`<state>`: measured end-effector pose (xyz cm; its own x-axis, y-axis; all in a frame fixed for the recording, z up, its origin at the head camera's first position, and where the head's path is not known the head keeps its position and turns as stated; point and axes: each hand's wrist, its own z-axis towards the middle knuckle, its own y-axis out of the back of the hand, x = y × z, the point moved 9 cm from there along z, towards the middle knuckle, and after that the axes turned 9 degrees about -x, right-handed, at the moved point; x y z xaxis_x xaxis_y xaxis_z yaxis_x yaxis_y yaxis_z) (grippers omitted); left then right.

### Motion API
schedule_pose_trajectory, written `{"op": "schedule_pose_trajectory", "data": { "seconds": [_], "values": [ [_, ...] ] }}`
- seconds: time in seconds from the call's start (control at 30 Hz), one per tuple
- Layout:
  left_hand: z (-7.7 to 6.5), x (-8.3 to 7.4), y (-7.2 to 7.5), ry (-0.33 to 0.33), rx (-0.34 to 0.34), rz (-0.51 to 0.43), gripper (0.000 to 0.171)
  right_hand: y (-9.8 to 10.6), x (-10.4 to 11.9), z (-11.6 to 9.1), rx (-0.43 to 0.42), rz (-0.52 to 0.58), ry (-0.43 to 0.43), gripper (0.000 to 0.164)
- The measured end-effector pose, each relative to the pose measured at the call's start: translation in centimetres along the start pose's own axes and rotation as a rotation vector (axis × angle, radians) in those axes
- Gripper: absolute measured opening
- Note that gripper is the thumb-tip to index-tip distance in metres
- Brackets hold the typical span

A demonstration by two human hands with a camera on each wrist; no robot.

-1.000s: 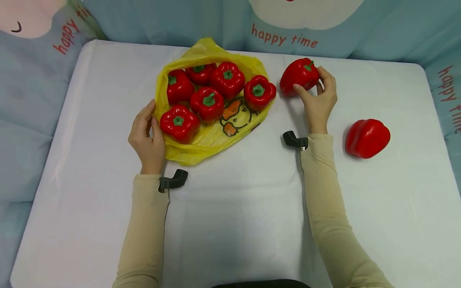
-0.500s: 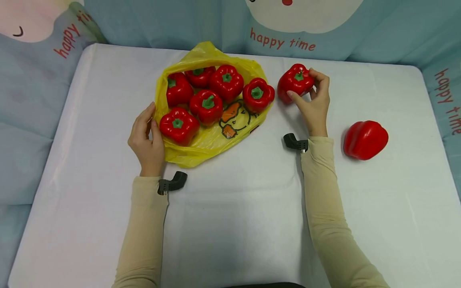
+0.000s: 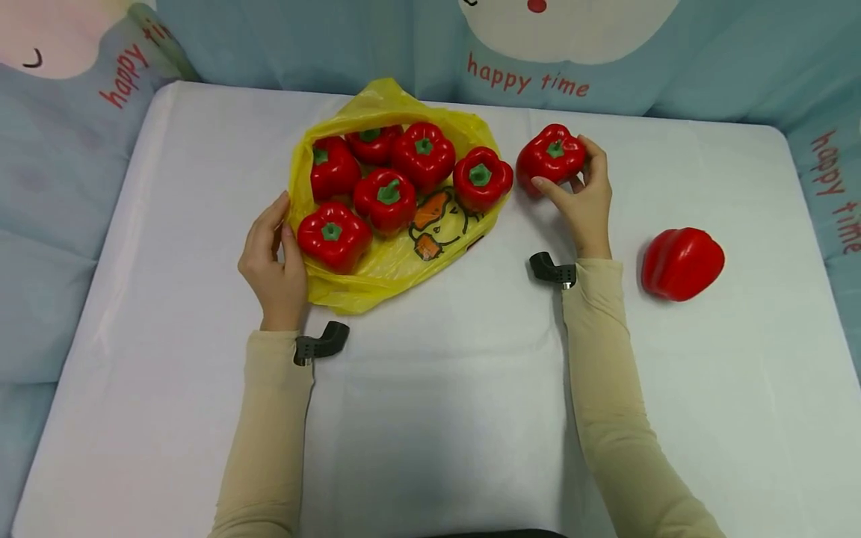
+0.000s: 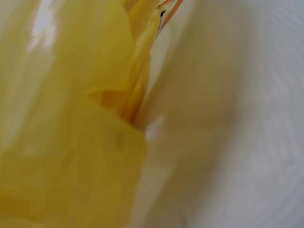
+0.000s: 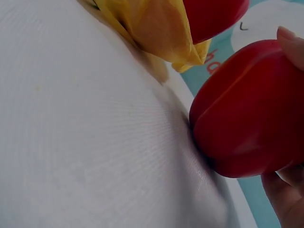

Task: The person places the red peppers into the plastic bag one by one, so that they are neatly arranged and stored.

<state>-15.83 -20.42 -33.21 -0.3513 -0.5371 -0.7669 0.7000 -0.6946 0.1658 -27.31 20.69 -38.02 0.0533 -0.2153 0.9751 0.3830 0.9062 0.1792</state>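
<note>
Beside the yellow plastic bag (image 3: 397, 280), my left hand (image 3: 272, 265) holds its left edge with bent fingers and thumb; the fingertips are partly hidden. Several glossy red bell peppers, including a front one (image 3: 334, 237), sit in the bag's wide mouth, green stems up. At the right end of the bag, another bell pepper (image 3: 482, 179) lies near the rim. My right hand (image 3: 587, 198) grips a separate red bell pepper (image 5: 247, 114) between thumb and fingers, just right of the bag. That pepper stands nearly upright and appears to touch the table in the right wrist view.
One more red bell pepper (image 3: 682, 264) lies on its side at the right of the white-covered table (image 3: 437, 418). A pale blue printed curtain (image 3: 377, 45) borders the table's back and sides. The bag wall (image 4: 71, 118) fills much of the left wrist view.
The bell pepper in my right hand has tipped from leaning sideways to nearly upright, stem up, and shifted slightly left and nearer. My left hand stays at the bag's edge.
</note>
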Motion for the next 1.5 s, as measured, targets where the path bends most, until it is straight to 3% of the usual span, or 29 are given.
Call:
{"op": "schedule_pose_trajectory", "data": {
  "seconds": [0.7,1.0,1.23,1.5],
  "values": [
    [0.0,-0.3,0.3,0.001,0.002,-0.002,0.025,0.9,-0.4,-0.9,-0.101,-0.032,-0.038,0.070],
    [0.0,-0.1,0.1,0.001,-0.002,-0.013,0.025,0.7,-0.4,-0.8,-0.092,0.114,-0.035,0.070],
    [0.1,-0.5,0.0,-0.002,-0.003,-0.033,0.025,1.0,0.5,-0.9,-0.136,0.253,-0.031,0.070],
    [0.1,-0.5,0.2,0.005,0.002,-0.032,0.026,0.8,3.4,-2.0,-0.157,0.372,0.031,0.067]
  ]
}}
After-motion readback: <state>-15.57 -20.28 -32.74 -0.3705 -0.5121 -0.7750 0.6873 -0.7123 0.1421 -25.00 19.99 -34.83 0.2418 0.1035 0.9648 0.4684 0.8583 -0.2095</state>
